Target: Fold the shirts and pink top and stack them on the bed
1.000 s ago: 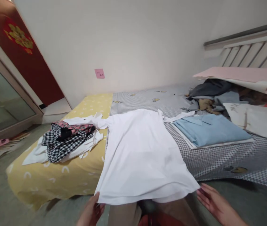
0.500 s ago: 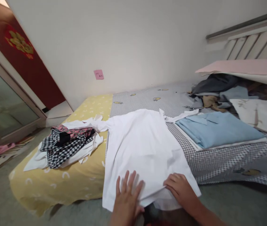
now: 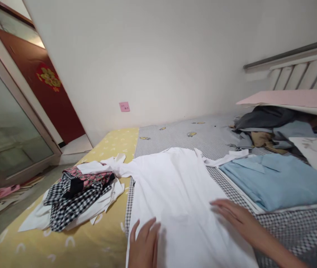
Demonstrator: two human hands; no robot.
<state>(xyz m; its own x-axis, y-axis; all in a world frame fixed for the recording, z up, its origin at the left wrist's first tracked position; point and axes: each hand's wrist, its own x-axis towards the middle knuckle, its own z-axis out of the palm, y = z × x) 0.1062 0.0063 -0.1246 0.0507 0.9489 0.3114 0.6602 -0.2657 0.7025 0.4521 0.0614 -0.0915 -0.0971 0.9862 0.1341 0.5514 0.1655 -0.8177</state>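
A white shirt (image 3: 175,190) lies spread flat on the bed, its sleeves reaching out left and right near the top. My left hand (image 3: 144,247) rests flat on its lower left part, fingers stretched out. My right hand (image 3: 238,219) lies flat on its right side, fingers spread and pointing left. Neither hand holds anything.
A heap of checked, floral and white clothes (image 3: 74,191) lies on the yellow sheet (image 3: 63,242) at the left. A folded light-blue garment (image 3: 281,180) sits to the right on the grey checked sheet (image 3: 186,136). Dark clothes (image 3: 270,124), a pink board (image 3: 292,98) and the headboard are at the far right.
Both hands have slid up the white shirt from its lower hem, flattening it. The view has moved closer over the bed.
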